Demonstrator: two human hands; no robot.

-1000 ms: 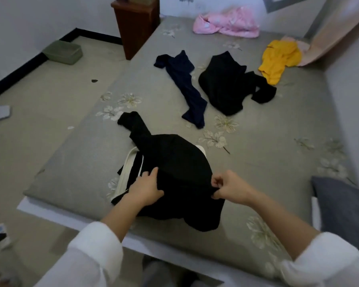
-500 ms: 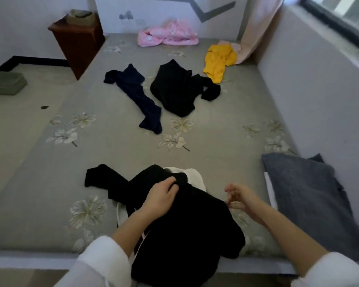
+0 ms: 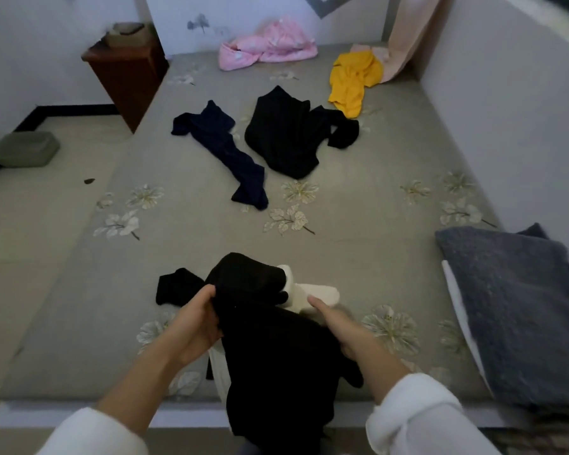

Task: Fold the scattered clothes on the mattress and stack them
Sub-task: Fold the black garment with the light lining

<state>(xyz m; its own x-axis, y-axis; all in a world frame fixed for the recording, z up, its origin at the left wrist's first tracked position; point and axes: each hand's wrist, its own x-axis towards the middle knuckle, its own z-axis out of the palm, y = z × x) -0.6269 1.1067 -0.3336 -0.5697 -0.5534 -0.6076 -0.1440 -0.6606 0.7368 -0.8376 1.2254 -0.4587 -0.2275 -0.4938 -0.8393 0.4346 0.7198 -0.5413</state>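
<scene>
Near the mattress's [image 3: 211, 251] front edge, the left hand [image 3: 194, 326] is gripping the black garment [image 3: 276, 356], right hand [image 3: 339, 326] resting flat-fingered against it; white cloth [image 3: 319, 292] half-hidden beneath.

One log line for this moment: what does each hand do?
left hand: grips black fabric garment | right hand: flat, at garment's right edge | fold: unfinished

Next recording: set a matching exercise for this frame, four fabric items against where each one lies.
Items:
1. pink garment
2. yellow garment
3. navy garment
4. grey pillow

Places:
A. near right side of the mattress
B. far end, middle
C. just left of the far black garment
D. beside the curtain

Pairs: 1-B, 2-D, 3-C, 4-A.
</scene>
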